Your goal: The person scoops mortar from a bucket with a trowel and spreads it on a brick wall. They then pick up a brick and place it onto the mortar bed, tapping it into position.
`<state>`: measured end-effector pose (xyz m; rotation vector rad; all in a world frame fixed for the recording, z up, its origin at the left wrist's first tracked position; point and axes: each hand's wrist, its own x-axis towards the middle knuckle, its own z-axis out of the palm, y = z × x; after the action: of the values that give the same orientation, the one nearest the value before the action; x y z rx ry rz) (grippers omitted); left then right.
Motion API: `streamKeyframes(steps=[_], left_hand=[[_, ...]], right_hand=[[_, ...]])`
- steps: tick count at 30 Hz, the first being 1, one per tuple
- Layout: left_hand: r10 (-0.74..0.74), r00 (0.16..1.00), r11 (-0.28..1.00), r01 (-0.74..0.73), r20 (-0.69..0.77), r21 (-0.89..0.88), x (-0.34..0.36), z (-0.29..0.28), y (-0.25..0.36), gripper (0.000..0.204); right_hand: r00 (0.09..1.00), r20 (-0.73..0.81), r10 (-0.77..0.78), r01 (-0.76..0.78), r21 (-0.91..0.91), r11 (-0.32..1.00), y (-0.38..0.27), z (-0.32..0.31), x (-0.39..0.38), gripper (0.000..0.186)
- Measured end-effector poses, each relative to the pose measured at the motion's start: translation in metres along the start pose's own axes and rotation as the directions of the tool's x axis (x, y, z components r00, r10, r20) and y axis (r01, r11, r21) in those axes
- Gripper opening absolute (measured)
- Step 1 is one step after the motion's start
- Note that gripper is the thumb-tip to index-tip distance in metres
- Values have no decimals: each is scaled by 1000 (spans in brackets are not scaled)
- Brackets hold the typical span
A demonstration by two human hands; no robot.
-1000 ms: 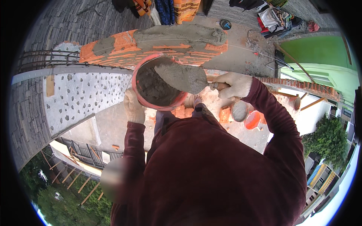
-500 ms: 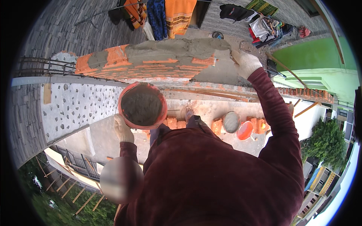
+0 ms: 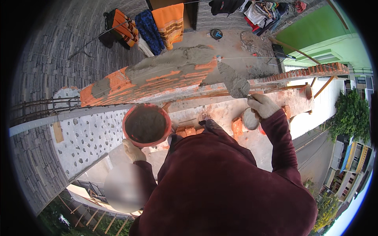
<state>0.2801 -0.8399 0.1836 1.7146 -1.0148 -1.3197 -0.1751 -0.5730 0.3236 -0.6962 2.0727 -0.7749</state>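
Wet grey mortar coats the trowel (image 3: pixel 233 82), gripped in the gloved right hand (image 3: pixel 263 105) against the brick wall (image 3: pixel 157 80) end. Left hand (image 3: pixel 133 150) clutches the mortar bucket (image 3: pixel 146 125) from below; tilt it and mortar probably spills off the ledge.

Daylit rooftop, green wall (image 3: pixel 315 29), hanging laundry (image 3: pixel 170 21)

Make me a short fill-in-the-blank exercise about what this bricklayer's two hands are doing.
1. The gloved left hand holds a round red bucket filled with grey ____.
2. The gloved right hand grips a mortar-coated metal ____, its blade at the end of the wall.
3. The orange brick wall has a layer of mortar spread along its ____.
4. Colourful cloths hang on the ____ side of the wall.

Missing words: mortar; trowel; top; far
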Motion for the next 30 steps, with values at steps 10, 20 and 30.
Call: streamKeyframes(steps=[10,20,30], left_hand=[[22,990,1000,-21,140,-14,38,-5,6,61],[-10,989,998,19,149,-60,40,-17,1,63],[-20,987,999,25,161,-27,35,-35,-4,59]], right_hand=[[933,-134,-335,234,-480,845,-25,94,128,35],[978,-140,156,-145,87,986,-46,77,68,47],[990,38,-133,130,85,988,-69,154,107,34]])
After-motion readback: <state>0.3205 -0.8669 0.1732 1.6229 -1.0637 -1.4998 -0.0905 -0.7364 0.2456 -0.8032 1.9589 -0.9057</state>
